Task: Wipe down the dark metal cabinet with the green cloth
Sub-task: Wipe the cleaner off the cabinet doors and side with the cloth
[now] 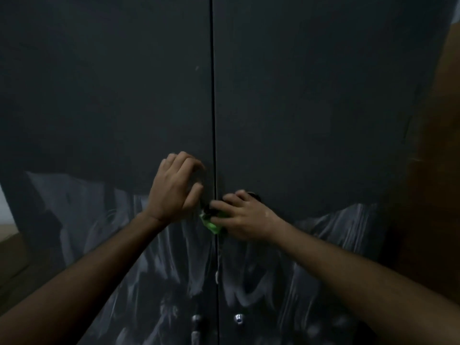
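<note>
My right hand (245, 215) pinches the bunched green cloth (211, 224) at the cabinet (311, 108) door seam, lower centre of frame; the cloth pokes out left of my fingers. My left hand (175, 188), fingers curled, rests just above-left of it.

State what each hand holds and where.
The right hand grips the bunched green cloth by its right side; the left hand holds nothing visible.
</note>
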